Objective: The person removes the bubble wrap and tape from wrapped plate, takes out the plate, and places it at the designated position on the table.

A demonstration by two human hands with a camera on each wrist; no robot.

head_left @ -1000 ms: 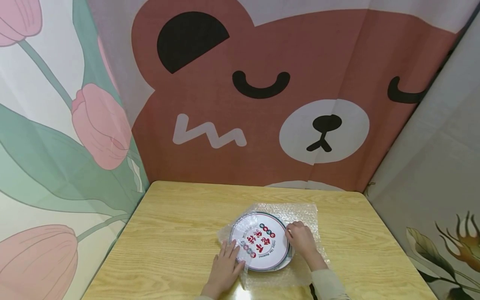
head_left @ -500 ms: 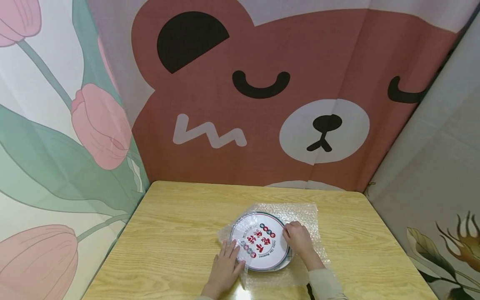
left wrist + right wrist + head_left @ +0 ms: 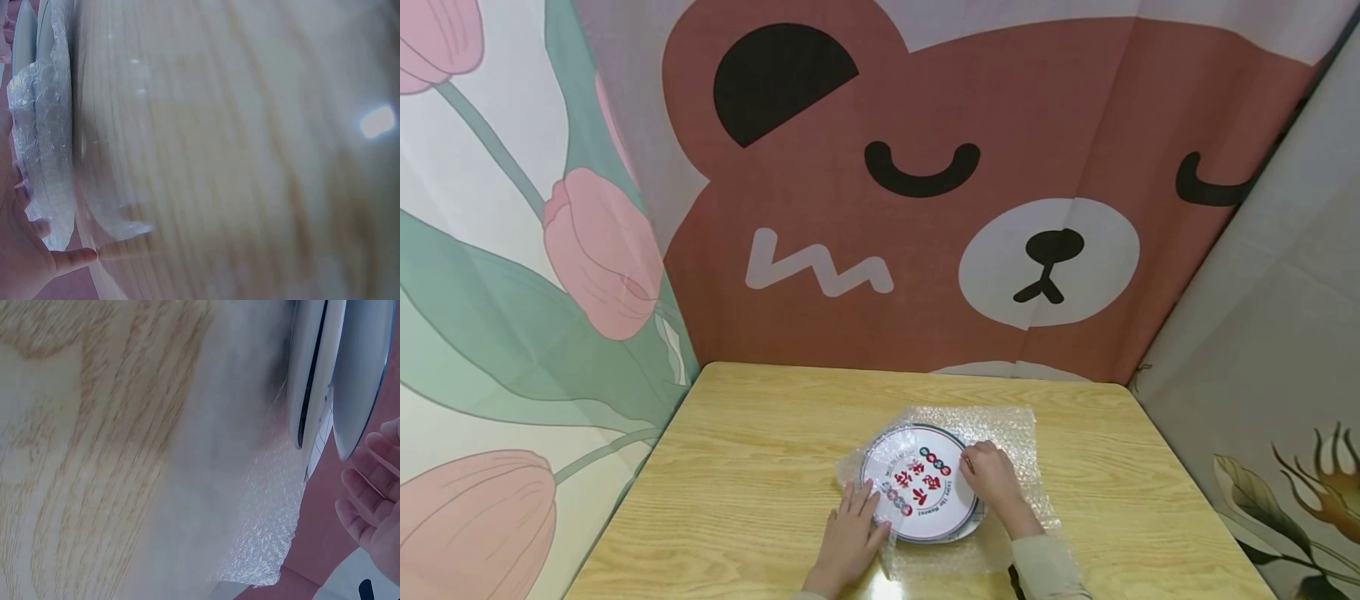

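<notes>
A white plate [image 3: 925, 521] with red characters and coloured dots lies face up on further plates, their edges stacked in the right wrist view. Bubble wrap [image 3: 1011, 425] spreads beneath the stack and folds over its left side. My left hand [image 3: 850, 529] rests spread on the wrapped lower left rim, thumb apart. In the left wrist view the wrap [image 3: 47, 137] encloses the plate edges. Over the right part of the top plate [image 3: 359, 369] is my right hand [image 3: 994, 477], fingers loosely bent near the rim; I see nothing held in it. Its thumb is hard to make out.
The wooden table [image 3: 730, 492] reaches back to a curtain [image 3: 820, 325] with a bear print. A flowered curtain [image 3: 490, 358] hangs at the left and a pale one [image 3: 1240, 333] at the right.
My right hand has shifted a little to the left over the top plate, its sleeve following. The left hand, plates and wrap look unmoved.
</notes>
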